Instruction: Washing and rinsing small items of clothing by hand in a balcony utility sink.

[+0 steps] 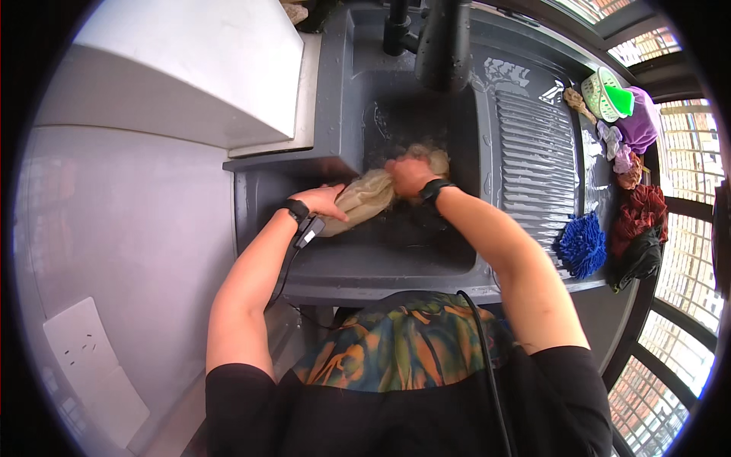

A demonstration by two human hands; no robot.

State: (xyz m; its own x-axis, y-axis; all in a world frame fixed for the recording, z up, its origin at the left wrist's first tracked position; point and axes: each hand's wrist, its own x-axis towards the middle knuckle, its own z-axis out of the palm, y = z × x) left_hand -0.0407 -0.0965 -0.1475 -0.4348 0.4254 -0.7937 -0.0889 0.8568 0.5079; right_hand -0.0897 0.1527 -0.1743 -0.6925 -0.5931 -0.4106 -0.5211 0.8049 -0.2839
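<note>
A wet beige piece of thin cloth [365, 200] lies bunched in the dark grey sink basin [422, 260]. My right hand [410, 176] is closed around its middle, with a crumpled part showing beyond my fist. Against the cloth's near left part rests my left hand [321, 201], thumb and fingers spread over it; the fingers' undersides are hidden. Both wrists wear black bands, and a small device with a cable hangs by the left one. Above the basin stands a black faucet [442, 51].
Right of the basin is a wet ribbed drainboard [537, 154]. A blue chenille mitt [581, 245], dark red cloth [639, 220], a black cloth [638, 260] and a light green basket [599, 94] with a green sponge [619, 101] line its right side. A white box-like wall section [200, 63] juts out at left.
</note>
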